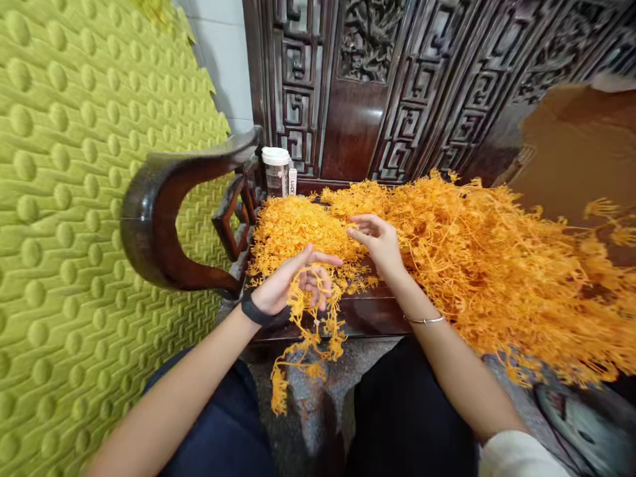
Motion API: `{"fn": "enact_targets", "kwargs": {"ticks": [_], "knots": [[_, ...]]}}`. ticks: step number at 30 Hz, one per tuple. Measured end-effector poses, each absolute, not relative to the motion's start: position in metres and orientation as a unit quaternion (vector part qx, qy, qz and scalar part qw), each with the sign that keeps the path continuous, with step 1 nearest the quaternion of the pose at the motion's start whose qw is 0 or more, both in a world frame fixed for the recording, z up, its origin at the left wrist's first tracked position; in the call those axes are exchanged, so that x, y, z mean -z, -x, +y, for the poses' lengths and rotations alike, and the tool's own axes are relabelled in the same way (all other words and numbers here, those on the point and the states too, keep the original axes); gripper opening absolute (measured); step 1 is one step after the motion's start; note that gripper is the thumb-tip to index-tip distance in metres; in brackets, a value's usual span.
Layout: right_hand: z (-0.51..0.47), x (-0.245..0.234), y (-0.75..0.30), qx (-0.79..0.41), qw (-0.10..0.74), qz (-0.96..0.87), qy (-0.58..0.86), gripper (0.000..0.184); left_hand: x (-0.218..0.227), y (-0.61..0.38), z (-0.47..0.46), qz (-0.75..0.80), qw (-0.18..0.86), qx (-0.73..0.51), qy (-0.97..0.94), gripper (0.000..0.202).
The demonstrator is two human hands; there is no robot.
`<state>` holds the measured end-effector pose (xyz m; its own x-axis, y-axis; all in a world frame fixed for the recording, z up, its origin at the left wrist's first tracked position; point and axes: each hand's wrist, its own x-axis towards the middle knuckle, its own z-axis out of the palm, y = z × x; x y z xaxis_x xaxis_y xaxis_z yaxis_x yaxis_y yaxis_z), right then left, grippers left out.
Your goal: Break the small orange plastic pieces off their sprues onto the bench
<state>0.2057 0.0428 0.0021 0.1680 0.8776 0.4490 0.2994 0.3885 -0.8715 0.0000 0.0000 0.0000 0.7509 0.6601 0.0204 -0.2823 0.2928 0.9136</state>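
Note:
Out in front of me, my left hand (pixel 298 281) has an orange plastic sprig (pixel 311 338) with frilly branching tips looped through its bent fingers. The index finger points out to the right, and the sprig's lower branches dangle past the bench edge. My right hand (pixel 378 245) hovers at the near side of the heap, its thumb and fingertips a little apart with nothing visible between them. Left of it lies a heap of small orange frilly pieces (pixel 298 228). To its right spreads a larger pile of orange sprigs (pixel 487 258).
The dark wooden bench (pixel 368 315) has a curved armrest (pixel 149 218) at left and a carved back (pixel 358 119). A clear cup with a white lid (pixel 275 156) stands in the back corner. Brown cardboard (pixel 581 146) leans at right; a yellow-green padded panel (pixel 99 199) fills the left.

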Motion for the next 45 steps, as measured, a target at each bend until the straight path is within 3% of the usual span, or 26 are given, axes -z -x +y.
{"fn": "enact_targets", "kwargs": {"ticks": [12,18,23,26,36,45], "knots": [[0.047,0.006,-0.205,-0.318,0.548,-0.582,0.509,0.016,-0.003,-0.004,0.001,0.2,0.768,-0.386,-0.47,0.053],[0.026,-0.008,-0.187,-0.294,0.573,-0.642,0.416,0.012,-0.003,-0.007,0.001,0.226,0.736,-0.421,-0.479,0.049],[-0.014,-0.021,-0.157,-0.057,0.479,-0.836,0.263,0.029,0.001,-0.011,-0.001,0.277,0.69,-0.468,-0.477,0.044],[-0.026,-0.02,-0.145,0.046,0.388,-0.875,0.285,0.031,0.003,-0.01,0.001,0.287,0.673,-0.5,-0.463,0.042],[0.002,-0.014,-0.167,-0.223,0.323,-0.865,0.312,0.02,0.011,-0.005,0.011,0.313,0.679,-0.5,-0.438,0.041],[0.003,-0.019,-0.17,-0.34,0.408,-0.79,0.305,0.014,0.002,-0.009,0.004,0.287,0.706,-0.437,-0.477,0.042]]}}
